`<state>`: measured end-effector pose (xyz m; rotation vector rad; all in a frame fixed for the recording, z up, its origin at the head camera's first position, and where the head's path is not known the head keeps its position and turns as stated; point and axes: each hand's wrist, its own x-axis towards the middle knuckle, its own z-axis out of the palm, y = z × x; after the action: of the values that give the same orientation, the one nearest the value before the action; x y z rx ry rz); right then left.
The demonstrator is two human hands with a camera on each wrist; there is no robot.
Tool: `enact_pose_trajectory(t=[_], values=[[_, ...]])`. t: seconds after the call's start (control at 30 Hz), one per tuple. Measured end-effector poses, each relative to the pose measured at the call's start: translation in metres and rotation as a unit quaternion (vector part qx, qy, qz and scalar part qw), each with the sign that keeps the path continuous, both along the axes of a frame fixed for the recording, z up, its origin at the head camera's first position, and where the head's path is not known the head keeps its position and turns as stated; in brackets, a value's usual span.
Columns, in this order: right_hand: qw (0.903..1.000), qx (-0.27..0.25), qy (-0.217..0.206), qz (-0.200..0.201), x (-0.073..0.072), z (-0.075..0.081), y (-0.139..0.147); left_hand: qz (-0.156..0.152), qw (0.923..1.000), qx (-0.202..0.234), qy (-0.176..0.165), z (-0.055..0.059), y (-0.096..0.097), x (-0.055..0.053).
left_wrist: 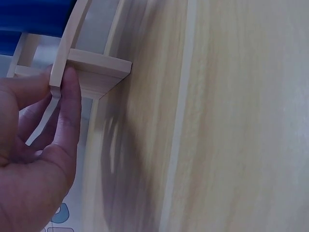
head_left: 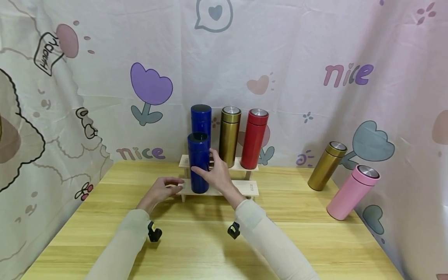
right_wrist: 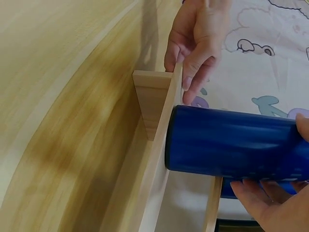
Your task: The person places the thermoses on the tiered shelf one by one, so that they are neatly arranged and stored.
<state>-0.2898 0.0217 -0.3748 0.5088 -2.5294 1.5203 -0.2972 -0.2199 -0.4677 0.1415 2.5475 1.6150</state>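
Note:
A blue thermos (head_left: 198, 155) stands upright on the lower tier of a two-tier wooden rack (head_left: 229, 187). My right hand (head_left: 219, 175) grips it from the right side, fingers behind and thumb in front. The right wrist view shows the base of this blue thermos (right_wrist: 231, 140) at the lower board, with part of the right hand (right_wrist: 275, 203) around its body. My left hand (head_left: 161, 191) is at the rack's left end. In the left wrist view, the left hand (left_wrist: 43, 145) pinches the end of the lower board (left_wrist: 60, 70) between thumb and fingers.
On the upper tier are another blue thermos (head_left: 201, 116), a gold thermos (head_left: 229, 136) and a red thermos (head_left: 253, 140). To the right, another gold thermos (head_left: 325, 167) and a pink thermos (head_left: 351, 194) stand on the wooden table (head_left: 196, 249). A patterned curtain (head_left: 287, 46) hangs behind.

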Motion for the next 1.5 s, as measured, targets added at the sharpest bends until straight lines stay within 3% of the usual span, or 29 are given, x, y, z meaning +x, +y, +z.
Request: enact_pose_trajectory(t=[0.93, 1.5], values=[[0.9998, -0.012, 0.002, 0.019, 0.003, 0.002, 0.008, -0.001, 0.9999, 0.007, -0.011, 0.001, 0.001, 0.002], [0.9981, -0.016, 0.060, 0.005, 0.001, 0.021, 0.061, -0.001, 0.9999, 0.015, -0.006, 0.002, 0.002, 0.003]])
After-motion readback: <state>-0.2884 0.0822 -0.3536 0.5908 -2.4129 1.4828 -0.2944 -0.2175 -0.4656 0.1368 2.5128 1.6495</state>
